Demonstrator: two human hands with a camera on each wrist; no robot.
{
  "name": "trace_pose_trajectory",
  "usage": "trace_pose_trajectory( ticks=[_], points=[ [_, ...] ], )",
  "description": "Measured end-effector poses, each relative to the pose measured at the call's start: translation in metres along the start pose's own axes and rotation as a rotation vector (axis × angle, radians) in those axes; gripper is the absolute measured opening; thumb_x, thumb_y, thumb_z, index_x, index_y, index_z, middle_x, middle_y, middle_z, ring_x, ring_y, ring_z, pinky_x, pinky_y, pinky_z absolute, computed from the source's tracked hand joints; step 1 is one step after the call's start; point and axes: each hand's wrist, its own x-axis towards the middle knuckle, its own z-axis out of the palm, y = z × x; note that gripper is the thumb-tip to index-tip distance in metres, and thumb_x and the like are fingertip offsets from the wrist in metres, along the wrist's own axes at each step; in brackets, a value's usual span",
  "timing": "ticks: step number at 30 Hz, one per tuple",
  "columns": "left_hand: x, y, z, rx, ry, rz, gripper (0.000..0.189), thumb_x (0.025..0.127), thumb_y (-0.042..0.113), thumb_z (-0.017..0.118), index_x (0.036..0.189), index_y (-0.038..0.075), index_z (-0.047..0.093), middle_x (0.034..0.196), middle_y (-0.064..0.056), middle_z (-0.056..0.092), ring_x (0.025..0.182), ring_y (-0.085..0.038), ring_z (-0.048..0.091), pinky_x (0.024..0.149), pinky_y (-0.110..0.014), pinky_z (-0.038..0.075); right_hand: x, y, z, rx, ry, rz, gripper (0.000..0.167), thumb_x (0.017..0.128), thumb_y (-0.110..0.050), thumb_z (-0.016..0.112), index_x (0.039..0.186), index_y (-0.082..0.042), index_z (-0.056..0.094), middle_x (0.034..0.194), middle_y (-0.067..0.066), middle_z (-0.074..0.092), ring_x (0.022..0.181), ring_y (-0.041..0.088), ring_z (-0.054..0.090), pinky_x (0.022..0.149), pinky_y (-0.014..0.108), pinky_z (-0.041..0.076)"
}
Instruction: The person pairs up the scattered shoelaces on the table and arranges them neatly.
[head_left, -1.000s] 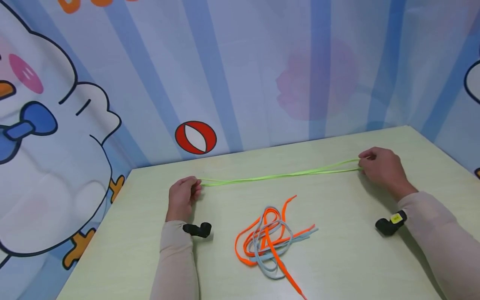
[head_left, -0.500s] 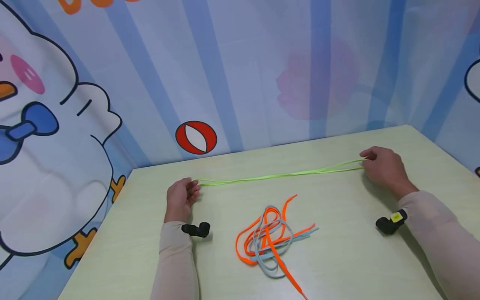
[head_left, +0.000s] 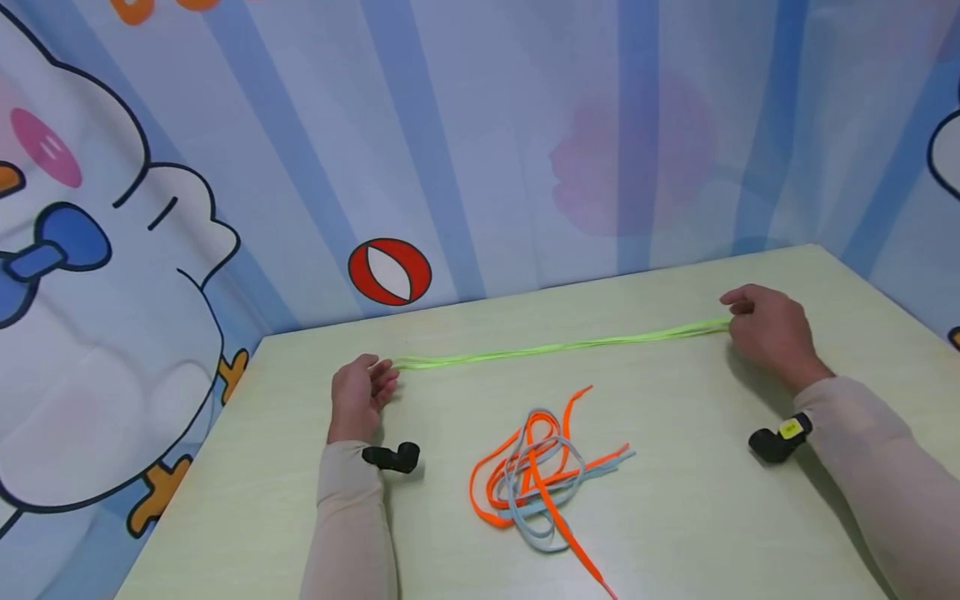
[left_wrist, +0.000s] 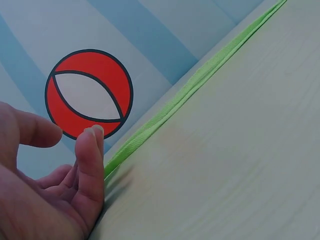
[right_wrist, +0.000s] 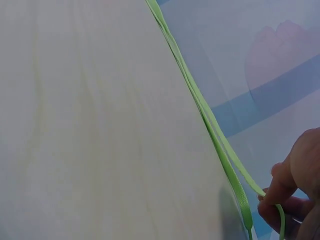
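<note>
A lime-green flat shoelace (head_left: 562, 346), doubled into close strands, stretches across the far part of the table between both hands. At its left end is my left hand (head_left: 358, 396), fingers loosely bent. The left wrist view shows the thumb apart from the index finger, while the lace (left_wrist: 185, 92) runs behind the fingers. My right hand (head_left: 772, 333) is at the other end. In the right wrist view its fingertips pinch one strand of the lace (right_wrist: 235, 165), and a tail hangs below them. Another strand's tip lies beside the hand, outside the fingers.
An orange shoelace (head_left: 570, 537) lies tangled with a grey-blue shoelace (head_left: 603, 467) on the pale table (head_left: 240, 500), nearer than the green one. A printed cloth backdrop (head_left: 510, 150) rises at the table's back edge.
The left fingers have loosened and drawn slightly left. At the right end, the green strands have come together and look slacker. The orange and grey-blue laces stay put.
</note>
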Motion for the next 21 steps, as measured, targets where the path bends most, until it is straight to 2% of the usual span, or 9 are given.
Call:
trace_pose_trajectory(
  ticks=[6, 12, 17, 21],
  points=[
    [0.0, 0.002, 0.0, -0.006, 0.002, 0.008, 0.045, 0.102, 0.023, 0.051, 0.144, 0.01, 0.045, 0.122, -0.011, 0.063, 0.078, -0.013, 0.066, 0.068, -0.019, 0.054, -0.001, -0.003, -0.002, -0.004, 0.004, 0.006, 0.045, 0.091, -0.001, 0.04, 0.132, 0.004, 0.055, 0.126, 0.033, 0.056, 0.112, 0.05, 0.052, 0.087, 0.06, 0.041],
    [0.0, 0.002, 0.003, 0.035, 0.004, -0.006, 0.043, 0.102, 0.025, 0.052, 0.142, 0.011, 0.048, 0.118, -0.009, 0.064, 0.079, -0.013, 0.066, 0.068, -0.019, 0.053, -0.002, -0.007, 0.0, 0.029, 0.011, 0.024, 0.04, 0.097, -0.009, 0.043, 0.132, 0.006, 0.053, 0.127, 0.032, 0.055, 0.111, 0.048, 0.052, 0.089, 0.059, 0.041],
    [-0.008, 0.007, 0.008, 0.036, -0.05, -0.006, 0.04, 0.101, 0.027, 0.055, 0.137, 0.01, 0.055, 0.127, -0.011, 0.062, 0.081, -0.011, 0.066, 0.067, -0.018, 0.052, -0.002, -0.016, 0.003, 0.045, 0.015, 0.032, 0.04, 0.099, -0.017, 0.043, 0.131, 0.005, 0.054, 0.123, 0.028, 0.056, 0.105, 0.043, 0.054, 0.084, 0.054, 0.042],
    [-0.015, 0.01, 0.016, 0.051, -0.102, 0.034, 0.032, 0.101, 0.026, 0.055, 0.127, 0.008, 0.06, 0.116, -0.009, 0.065, 0.082, -0.013, 0.065, 0.067, -0.019, 0.051, -0.003, -0.027, 0.007, 0.065, 0.004, 0.023, 0.04, 0.1, -0.02, 0.043, 0.129, 0.004, 0.056, 0.12, 0.027, 0.059, 0.104, 0.041, 0.055, 0.083, 0.053, 0.043]
  ],
)
